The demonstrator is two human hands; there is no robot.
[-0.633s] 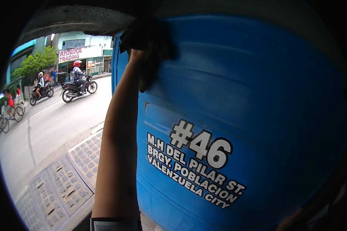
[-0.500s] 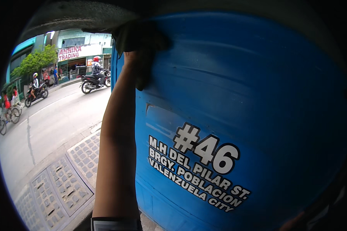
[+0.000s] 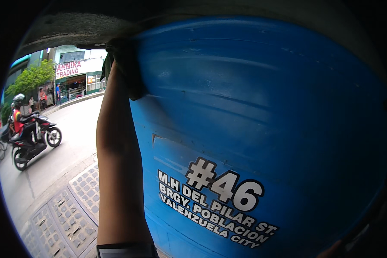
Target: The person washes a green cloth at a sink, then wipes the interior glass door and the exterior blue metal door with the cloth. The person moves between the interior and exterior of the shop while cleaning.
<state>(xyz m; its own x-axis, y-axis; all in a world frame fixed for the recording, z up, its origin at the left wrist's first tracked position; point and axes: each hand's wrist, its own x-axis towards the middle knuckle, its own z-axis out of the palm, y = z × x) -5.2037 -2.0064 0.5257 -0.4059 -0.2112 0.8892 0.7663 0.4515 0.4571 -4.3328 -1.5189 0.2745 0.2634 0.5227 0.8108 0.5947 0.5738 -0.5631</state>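
Observation:
My left arm reaches up from the lower edge to a large, glossy blue panel with white, black-edged lettering low on it. At the panel's upper left, my left hand is in deep shadow, closed on a dark cloth. The cloth hangs over the hand and lies against the blue surface. The fingers are mostly hidden. A dark band circles the arm near the lower edge. My right hand cannot be made out; only a small brownish patch shows at the dark lower right rim.
A dark, rough overhanging edge runs above the panel. To the left lie paving with grid-patterned covers and a road. A motorcycle with riders is on the road; a tree, a shopfront and people stand across it.
My left hand and the cloth have shifted left in view, while the panel's lettering sits a little lower. The earlier motorcycles have left their places; another with riders appears closer at left.

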